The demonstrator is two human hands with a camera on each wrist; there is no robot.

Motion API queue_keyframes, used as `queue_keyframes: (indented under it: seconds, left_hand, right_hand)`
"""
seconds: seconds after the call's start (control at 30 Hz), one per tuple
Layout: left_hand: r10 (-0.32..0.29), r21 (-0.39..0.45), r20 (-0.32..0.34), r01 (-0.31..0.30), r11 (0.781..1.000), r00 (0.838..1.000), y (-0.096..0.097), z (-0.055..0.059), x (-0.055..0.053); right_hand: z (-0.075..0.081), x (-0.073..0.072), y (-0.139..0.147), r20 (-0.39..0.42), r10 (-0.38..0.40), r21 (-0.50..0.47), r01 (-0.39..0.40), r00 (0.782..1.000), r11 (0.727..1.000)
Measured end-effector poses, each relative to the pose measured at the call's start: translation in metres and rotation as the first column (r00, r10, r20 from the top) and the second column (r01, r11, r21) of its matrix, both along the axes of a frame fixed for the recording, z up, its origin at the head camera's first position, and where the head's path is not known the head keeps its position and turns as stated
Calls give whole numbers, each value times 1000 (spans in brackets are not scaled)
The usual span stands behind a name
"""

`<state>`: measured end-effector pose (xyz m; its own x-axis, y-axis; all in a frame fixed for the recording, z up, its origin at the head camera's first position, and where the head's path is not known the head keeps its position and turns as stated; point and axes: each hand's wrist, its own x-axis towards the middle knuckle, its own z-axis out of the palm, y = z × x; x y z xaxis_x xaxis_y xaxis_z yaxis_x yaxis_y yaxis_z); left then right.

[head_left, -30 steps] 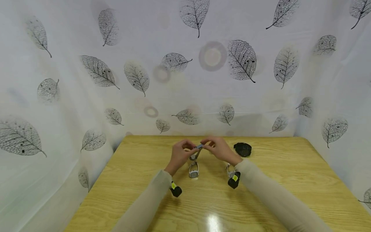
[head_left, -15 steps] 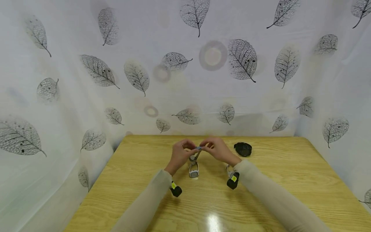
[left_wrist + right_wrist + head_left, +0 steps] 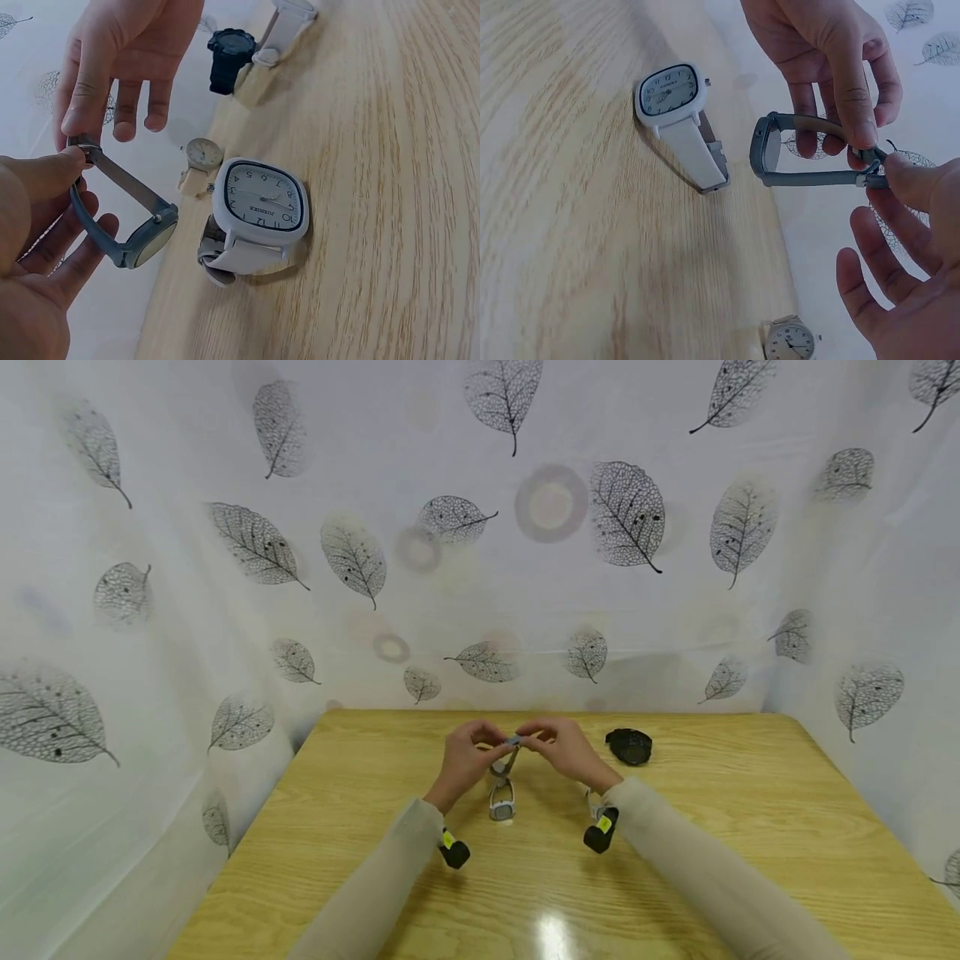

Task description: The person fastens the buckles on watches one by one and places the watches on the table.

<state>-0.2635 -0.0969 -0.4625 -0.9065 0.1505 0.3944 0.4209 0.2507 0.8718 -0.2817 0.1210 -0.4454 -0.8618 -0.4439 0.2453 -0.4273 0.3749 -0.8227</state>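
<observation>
Both hands hold a grey-blue wristwatch (image 3: 150,238) above the table, its strap closed into a loop with the case hanging below. My left hand (image 3: 467,762) pinches the strap beside the buckle between thumb and fingers. From the other side, my right hand (image 3: 564,748) pinches the strap end, seen close up in the right wrist view, where a metal buckle (image 3: 861,180) shows between the thumbs. Just below them on the table lies a white watch (image 3: 266,199) with a rounded-square dial. Behind that one is a smaller, pale watch (image 3: 202,155) with a round face.
A black watch (image 3: 630,747) lies at the back right of the wooden table (image 3: 360,860). Another white watch (image 3: 592,803) sits partly hidden by the right wrist's black camera (image 3: 600,832). A leaf-print curtain (image 3: 480,568) encloses the table's back and sides.
My hands stay almost in place at the strap, with tiny finger movements. The right wrist has shifted slightly left. The watches on the table have not moved.
</observation>
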Motion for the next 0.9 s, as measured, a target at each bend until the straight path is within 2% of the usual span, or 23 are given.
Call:
queue_keyframes:
  seconds: [0.1,0.2,0.4,0.6,0.77,0.9]
  left_hand:
    - [5,-3,5,-5,1000,1000,0,1,0]
    - [3,-4,11,-3,1000,1000,1,3,1]
    - [7,-16,9,-7,1000,1000,2,4,3]
    - [10,-47,-3,-10,999,1000,3,2,4]
    - [0,-71,2,0,997,1000,3,2,4]
    - [7,-82,6,-6,997,1000,3,2,3]
  right_hand:
    - [-3,0,1,44,14,-67,-11,999,998]
    - [-4,0,2,48,10,-78,-6,999,997]
    - [1,2,-2,-48,-25,35,27,999,999]
    - [3,1,-3,-158,13,126,8,987,992]
    - [3,0,-6,-216,39,161,-4,976,987]
    - [3,1,-6,-218,30,151,3,975,989]
